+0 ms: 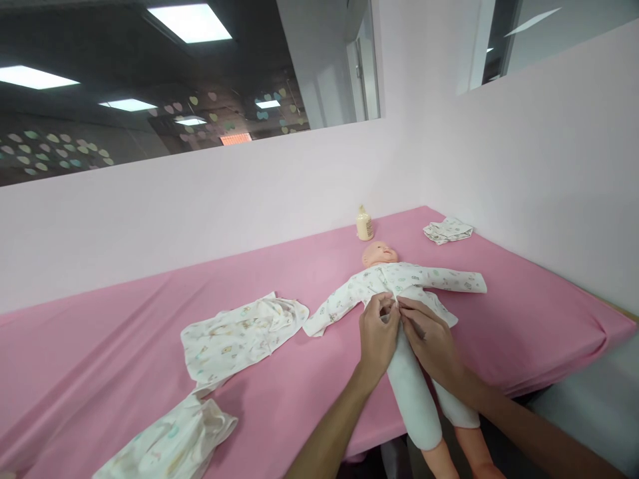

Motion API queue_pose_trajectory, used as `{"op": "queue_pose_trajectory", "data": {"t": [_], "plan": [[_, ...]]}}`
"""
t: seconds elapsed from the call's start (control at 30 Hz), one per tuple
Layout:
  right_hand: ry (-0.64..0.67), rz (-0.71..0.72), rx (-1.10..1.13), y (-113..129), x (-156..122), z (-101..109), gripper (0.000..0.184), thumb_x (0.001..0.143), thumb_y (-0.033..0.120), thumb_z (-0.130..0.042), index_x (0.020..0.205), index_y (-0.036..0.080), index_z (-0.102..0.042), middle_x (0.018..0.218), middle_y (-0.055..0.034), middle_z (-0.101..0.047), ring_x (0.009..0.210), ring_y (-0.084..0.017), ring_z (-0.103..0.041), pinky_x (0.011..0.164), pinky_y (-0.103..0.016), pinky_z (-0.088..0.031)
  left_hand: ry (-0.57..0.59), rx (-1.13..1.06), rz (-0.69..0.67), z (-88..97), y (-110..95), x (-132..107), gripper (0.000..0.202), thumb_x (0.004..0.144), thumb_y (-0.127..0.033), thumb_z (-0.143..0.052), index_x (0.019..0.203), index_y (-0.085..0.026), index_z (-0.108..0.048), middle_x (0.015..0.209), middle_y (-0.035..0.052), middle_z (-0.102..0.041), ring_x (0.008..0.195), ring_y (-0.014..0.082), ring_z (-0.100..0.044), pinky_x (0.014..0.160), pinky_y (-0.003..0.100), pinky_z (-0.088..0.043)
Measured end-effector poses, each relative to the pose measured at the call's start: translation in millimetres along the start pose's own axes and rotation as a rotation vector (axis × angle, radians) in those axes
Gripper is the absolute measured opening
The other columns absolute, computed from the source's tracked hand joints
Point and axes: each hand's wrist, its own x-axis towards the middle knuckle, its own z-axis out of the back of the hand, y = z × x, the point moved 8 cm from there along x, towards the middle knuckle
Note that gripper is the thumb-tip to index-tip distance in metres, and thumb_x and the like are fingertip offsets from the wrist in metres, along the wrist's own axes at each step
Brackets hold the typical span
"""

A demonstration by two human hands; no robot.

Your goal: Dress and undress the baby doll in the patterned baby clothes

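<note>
Head view, nearest first: the doll's lower legs (439,460) reach out past the near edge of the table, below thighs of pale fabric (412,382); whether that fabric is clothing or part of the body, I cannot tell. Over the thighs the person's two bare hands come together, fingertips almost touching. The left hand (377,332) has thumb and fingers closed in a pinch on the front of a white printed shirt (399,274), and the right hand (433,342) pinches the same spot from the other side — what exactly lies between the fingertips is too small to make out.

At the near left a crumpled printed garment (172,442) lies on the pink cover (294,392), touching a second printed piece (234,339) just beyond it, whose far end reaches the cuff of the shirt's nearer sleeve. The shirt is on the doll (378,253), which lies on its back with both sleeves stretched out to the sides. Just past its head a cream-coloured bottle (365,227) stands upright — and to the right, near the wall (249,199), lies a folded printed cloth (448,230).
</note>
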Motion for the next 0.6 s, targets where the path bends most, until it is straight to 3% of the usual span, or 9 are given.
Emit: {"op": "queue_pose_trajectory", "data": {"t": [0.23,0.6], "plan": [[-0.032,0.095,-0.073,3.4,-7.5,-0.3,0.033,0.093,0.022,-0.042,0.115,0.025,-0.067,0.121,-0.0051,-0.066,0.113,-0.022,-0.061,0.099,-0.044,-0.052,0.011,-0.075,0.014,-0.4,-1.3,-1.1,0.023,0.090,-0.037,-0.052,0.098,-0.017,-0.061,0.099,0.0068,-0.069,0.091,0.0166,-0.065,0.078,0.029,-0.052],[0.024,-0.020,0.011,-0.5,-4.2,-0.4,0.036,0.092,0.022,-0.041,0.115,0.023,-0.068,0.124,-0.0049,-0.065,0.116,-0.020,-0.061,0.102,-0.041,-0.051,0.014,-0.102,0.046,1.7,0.9,3.2,0.020,0.088,-0.029,-0.054,0.098,-0.016,-0.066,0.099,0.0071,-0.071,0.091,0.0171,-0.067,0.081,0.030,-0.052]]}}
